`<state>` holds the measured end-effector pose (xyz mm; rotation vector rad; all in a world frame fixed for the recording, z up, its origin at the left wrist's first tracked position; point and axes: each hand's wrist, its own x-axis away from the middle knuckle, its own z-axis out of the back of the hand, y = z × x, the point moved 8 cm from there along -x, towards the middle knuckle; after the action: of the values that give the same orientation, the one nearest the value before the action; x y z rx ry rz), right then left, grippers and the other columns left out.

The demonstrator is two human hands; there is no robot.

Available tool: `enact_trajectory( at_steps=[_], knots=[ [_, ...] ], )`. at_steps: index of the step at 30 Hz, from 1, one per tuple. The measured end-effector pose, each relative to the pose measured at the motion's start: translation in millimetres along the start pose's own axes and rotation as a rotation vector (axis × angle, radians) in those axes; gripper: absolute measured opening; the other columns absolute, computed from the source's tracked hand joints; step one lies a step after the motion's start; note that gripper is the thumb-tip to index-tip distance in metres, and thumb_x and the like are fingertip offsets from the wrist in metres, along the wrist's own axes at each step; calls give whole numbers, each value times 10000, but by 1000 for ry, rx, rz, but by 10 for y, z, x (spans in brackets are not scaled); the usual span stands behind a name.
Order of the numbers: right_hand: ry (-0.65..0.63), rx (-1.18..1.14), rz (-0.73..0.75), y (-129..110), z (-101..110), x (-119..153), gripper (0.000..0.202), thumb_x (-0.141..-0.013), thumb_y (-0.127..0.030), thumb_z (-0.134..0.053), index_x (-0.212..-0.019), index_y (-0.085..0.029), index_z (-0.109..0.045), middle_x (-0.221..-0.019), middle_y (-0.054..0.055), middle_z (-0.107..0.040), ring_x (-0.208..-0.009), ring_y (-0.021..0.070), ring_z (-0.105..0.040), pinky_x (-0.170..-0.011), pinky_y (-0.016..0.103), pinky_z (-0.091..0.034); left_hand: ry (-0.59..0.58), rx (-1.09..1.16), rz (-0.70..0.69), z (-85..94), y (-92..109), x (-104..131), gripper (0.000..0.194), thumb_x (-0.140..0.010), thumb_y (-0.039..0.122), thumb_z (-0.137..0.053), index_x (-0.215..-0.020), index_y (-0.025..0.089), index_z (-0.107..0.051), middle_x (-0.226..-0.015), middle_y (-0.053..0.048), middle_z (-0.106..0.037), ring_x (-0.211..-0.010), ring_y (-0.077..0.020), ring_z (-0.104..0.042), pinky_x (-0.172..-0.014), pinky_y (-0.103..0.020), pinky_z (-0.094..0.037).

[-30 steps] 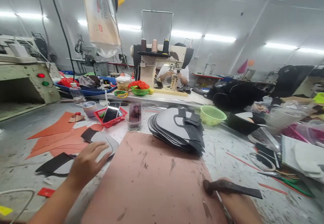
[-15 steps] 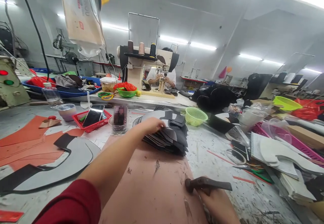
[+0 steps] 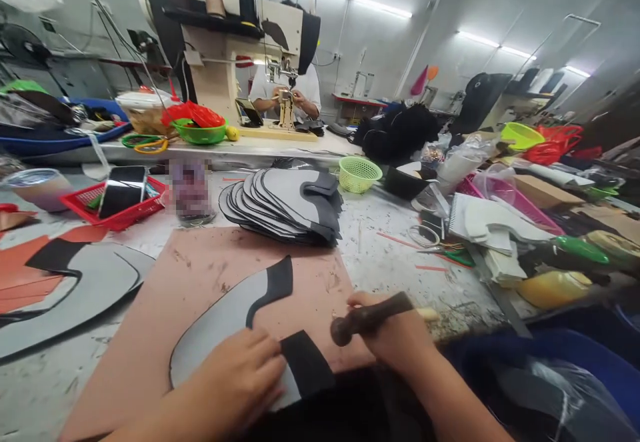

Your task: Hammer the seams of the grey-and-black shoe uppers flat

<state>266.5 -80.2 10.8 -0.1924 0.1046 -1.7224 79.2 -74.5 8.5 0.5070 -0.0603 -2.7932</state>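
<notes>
A U-shaped grey-and-black cut piece [image 3: 215, 322] lies on the pink board [image 3: 165, 282] in front of me. Curled over its near side are the fingers of my left hand [image 3: 245, 372], closed on the piece near its inner edge. My right hand [image 3: 400, 335] grips a hammer [image 3: 370, 319], the dark head showing above the fist and a bit of pale handle beyond it. The hammer is held over the right edge of the board, apart from the piece. Behind, a stack of matching pieces [image 3: 285, 202] sits across the board's far edge.
Similar pieces [image 3: 100, 289] lie at left over orange sheets [image 3: 30, 275]. A red basket [image 3: 120, 222] with a phone, a blurred-out cup [image 3: 193, 195] and a green basket [image 3: 360, 175] stand behind. At right are scissors [image 3: 457, 255] and a notebook [image 3: 460, 212]. A person works at a sewing machine [image 3: 210, 62].
My left hand has come back from the stack towards me, and a U-shaped piece now lies on the board under it. The hammer is still in my right hand, turned. The view has tilted down.
</notes>
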Motion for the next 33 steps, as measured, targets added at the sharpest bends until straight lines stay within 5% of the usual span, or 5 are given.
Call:
enact_trajectory(
  at_steps=[4, 8, 19, 25, 33],
  knots=[
    [-96, 117, 157, -458, -145, -91, 164, -772, -214, -518, -869, -192, -650, -739, 68, -693, -694, 210, -650, -560, 253, -381, -82, 84, 237, -255, -204, -336, 108, -743, 86, -534, -776, 182, -567, -775, -36, -606, -745, -203, -578, -673, -318, -488],
    [-137, 142, 239, -593, -219, -119, 135, -716, -190, -555, -826, -160, -628, -716, 82, -678, -699, 221, -651, -561, 257, -394, -81, 263, 372, -385, -324, -270, 148, -746, 80, -536, -821, 190, -600, -795, -16, -650, -770, -180, -608, -686, -289, -501],
    [-122, 177, 227, -542, -62, -175, 193, -783, -114, -458, -811, -166, -642, -727, 86, -677, -714, 202, -646, -561, 247, -375, 144, 148, 34, -150, -107, -231, 355, -937, 153, -301, -856, 140, -646, -725, -54, -625, -657, -149, -570, -601, -248, -489],
    [-52, 160, 274, -658, 67, -215, 196, -815, -134, -445, -827, -185, -635, -692, 59, -662, -691, 186, -629, -539, 243, -336, 94, 155, -9, -175, -75, -233, 308, -931, 118, -301, -911, 144, -608, -761, -42, -604, -672, -142, -543, -631, -254, -480],
    [-56, 176, 223, -575, 4, -255, 194, -816, -157, -452, -856, -185, -640, -704, 70, -664, -687, 177, -625, -545, 238, -330, -152, 128, 56, -298, -184, -252, 302, -867, 87, -361, -954, 198, -627, -707, -16, -550, -659, -151, -522, -600, -243, -439]
  ],
)
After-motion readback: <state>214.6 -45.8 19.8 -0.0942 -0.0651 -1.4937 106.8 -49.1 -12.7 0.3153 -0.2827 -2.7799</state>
